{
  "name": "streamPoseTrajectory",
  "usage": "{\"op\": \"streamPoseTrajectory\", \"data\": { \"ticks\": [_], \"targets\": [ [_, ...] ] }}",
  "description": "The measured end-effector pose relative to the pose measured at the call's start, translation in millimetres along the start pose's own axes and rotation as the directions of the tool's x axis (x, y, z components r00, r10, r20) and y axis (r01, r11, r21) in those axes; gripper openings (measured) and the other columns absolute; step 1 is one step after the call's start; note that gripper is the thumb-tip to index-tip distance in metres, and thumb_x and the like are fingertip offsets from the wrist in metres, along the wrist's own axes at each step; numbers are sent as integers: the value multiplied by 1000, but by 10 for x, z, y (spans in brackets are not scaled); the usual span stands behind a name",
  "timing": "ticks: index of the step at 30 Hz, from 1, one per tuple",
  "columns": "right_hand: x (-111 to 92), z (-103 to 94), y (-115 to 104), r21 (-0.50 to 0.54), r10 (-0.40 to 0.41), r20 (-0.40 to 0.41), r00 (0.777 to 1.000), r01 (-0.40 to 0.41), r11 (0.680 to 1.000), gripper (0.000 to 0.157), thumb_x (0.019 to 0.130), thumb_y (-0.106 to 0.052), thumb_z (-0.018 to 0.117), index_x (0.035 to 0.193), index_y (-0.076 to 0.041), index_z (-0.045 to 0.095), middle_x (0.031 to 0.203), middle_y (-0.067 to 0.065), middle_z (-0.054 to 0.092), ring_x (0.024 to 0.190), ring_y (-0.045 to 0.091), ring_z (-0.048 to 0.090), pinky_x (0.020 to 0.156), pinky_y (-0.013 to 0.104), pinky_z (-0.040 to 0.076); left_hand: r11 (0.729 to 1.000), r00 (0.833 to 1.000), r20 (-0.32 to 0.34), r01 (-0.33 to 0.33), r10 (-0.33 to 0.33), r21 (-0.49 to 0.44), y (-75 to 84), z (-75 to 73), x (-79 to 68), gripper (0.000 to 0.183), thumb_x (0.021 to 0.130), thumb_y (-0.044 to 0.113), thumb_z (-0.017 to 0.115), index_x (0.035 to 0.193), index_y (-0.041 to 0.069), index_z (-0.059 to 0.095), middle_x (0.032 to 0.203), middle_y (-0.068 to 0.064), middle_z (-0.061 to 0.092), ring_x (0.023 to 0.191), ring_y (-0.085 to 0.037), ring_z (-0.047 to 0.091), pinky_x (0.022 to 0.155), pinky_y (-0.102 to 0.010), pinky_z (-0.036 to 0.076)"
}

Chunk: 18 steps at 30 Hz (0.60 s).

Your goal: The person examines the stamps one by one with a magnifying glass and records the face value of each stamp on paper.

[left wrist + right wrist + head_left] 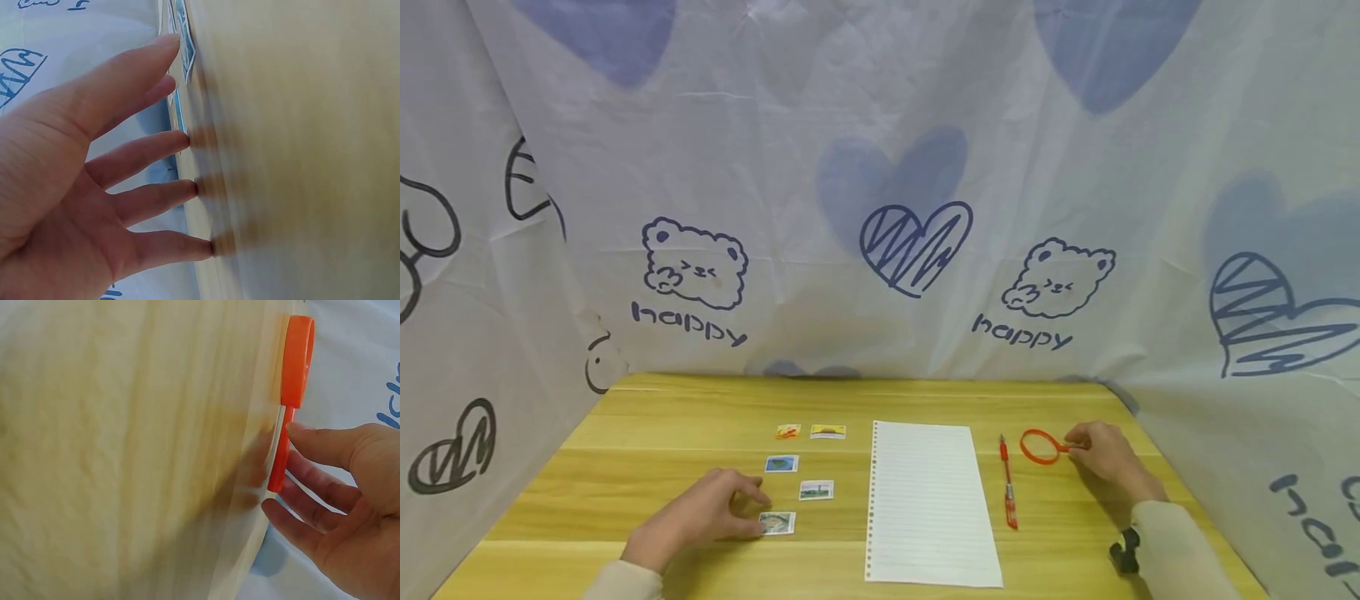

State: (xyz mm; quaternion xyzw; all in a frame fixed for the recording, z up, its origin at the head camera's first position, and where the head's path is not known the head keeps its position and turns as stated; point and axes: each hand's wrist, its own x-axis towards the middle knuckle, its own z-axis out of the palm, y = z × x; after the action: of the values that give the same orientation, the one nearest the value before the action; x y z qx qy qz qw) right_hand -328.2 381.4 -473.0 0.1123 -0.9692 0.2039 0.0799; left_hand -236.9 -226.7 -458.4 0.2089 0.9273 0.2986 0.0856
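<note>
My right hand [1105, 454] is at the handle of a red magnifying glass [1039, 447] on the right of the table. In the right wrist view, the thumb and fingers pinch the thin red handle [282, 450], and its round frame [297, 362] points away from the hand. My left hand [700, 510] rests its fingertips on the table at the left, fingers spread and relaxed. Its thumb tip is right at the edge of a greenish stamp [778, 523]. Nothing is held in the left palm [62, 206].
More small stamps lie beyond: a green-and-white one [816, 490], a blue one [782, 463], a yellow one [828, 432] and an orange one [787, 432]. A lined sheet of paper [928, 508] lies mid-table, with a red pen [1008, 483] beside it. Printed cloth [820, 333] hangs around the table.
</note>
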Motion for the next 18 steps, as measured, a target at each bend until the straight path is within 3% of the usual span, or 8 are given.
{"op": "streamPoseTrajectory", "data": {
  "ticks": [5,10,18],
  "targets": [
    [5,26,19,2,7,-3,1000,-7,1000,9,85,1,77,93,2,76,89,17,77,82,33,71,74,48,60,999,999,-15,-35,36,21,-14,25,8,26,76,23,91,98,17,82,131,-28,68,125,-53,60,107,-70,43],
    [9,34,44,-5,6,-3,1000,-6,1000,4,84,-1,79,86,-2,75,81,9,74,76,23,67,69,40,55,997,998,-45,-49,52,54,-17,38,10,21,74,20,91,93,17,82,126,-26,71,121,-51,63,105,-67,47],
    [-23,29,39,14,7,10,1000,-7,1000,6,83,2,78,82,-3,74,76,6,72,72,17,62,67,34,53,995,997,-67,-37,44,95,7,46,11,19,73,20,92,88,19,81,122,-19,74,116,-45,67,102,-63,51]
  ]
}}
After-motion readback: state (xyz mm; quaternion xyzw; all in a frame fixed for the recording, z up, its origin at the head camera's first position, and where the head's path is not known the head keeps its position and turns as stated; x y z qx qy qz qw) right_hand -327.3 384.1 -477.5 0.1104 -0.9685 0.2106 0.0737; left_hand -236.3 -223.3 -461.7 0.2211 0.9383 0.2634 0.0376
